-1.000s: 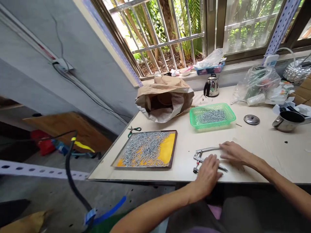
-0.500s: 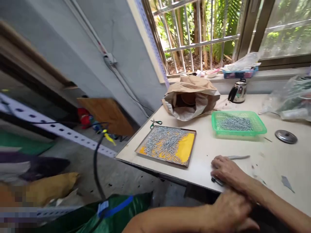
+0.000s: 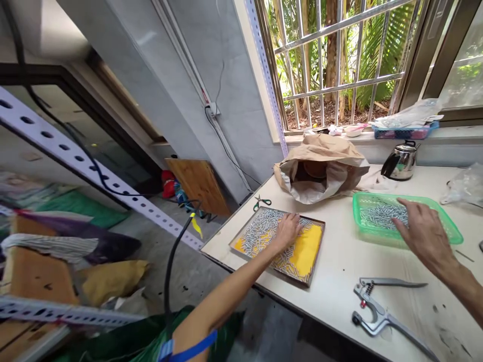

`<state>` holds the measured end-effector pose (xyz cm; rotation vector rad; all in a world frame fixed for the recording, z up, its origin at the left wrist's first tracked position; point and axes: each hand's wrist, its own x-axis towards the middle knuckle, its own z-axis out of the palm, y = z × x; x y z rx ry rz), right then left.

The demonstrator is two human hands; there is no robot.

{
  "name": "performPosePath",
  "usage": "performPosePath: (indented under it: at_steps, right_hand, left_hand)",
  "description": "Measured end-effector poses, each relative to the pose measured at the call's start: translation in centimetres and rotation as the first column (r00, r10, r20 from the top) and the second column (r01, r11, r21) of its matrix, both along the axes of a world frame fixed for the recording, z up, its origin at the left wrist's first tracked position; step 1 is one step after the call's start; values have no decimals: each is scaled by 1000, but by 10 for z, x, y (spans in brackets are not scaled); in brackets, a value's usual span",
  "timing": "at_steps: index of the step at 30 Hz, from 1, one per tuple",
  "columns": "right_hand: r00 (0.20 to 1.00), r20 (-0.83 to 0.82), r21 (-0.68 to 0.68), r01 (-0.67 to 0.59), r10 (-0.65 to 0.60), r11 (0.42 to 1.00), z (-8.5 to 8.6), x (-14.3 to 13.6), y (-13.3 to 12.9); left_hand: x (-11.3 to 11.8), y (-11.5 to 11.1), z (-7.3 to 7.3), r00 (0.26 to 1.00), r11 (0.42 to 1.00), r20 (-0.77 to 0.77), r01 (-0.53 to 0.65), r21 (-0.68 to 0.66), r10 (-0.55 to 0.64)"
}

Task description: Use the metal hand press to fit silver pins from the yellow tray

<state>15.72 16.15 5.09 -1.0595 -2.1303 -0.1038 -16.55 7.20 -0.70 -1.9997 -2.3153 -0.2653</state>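
My left hand reaches over a shallow tray with a yellow bottom. Its fingers are bent and slightly apart, with the tips down among many small silvery metal pins; nothing shows in its grasp. My right hand is over the near side of a green plastic basket, thumb and fingers apart, holding nothing visible. More small metal pins lie in that basket. Metal pliers with a C-shaped jaw and a spring lie on the table below my right hand, apart from both hands.
Green-handled scissors lie behind the tray. A brown paper sack gapes open at the back, with a steel kettle to its right. A clear plastic bag sits at the right edge. The table's edge runs along the near left.
My hands have separated from together at the table's front. My left hand moved left onto the tray, my right up to the basket. The pliers now lie uncovered; the view has shifted.
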Motion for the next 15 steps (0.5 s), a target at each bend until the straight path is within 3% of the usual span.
performPosePath:
  at_steps: [3, 7, 11, 15]
  right_hand:
    - [997, 77, 1, 12, -12, 1000, -13, 20, 2]
    - [997, 56, -2, -57, 57, 998, -51, 42, -33]
    - [999, 21, -52, -40, 41, 998, -77, 62, -68]
    - [995, -24, -80, -103, 101, 991, -94, 74, -97]
  left_hand:
    - [5, -4, -16, 999, 994, 4, 54, -97, -54]
    - [14, -43, -27, 979, 964, -9, 199, -177, -204]
    - [9, -82, -18, 950, 945, -63, 293, -144, -305]
    - [1, -85, -6, 961, 962, -72, 270, 26, -268]
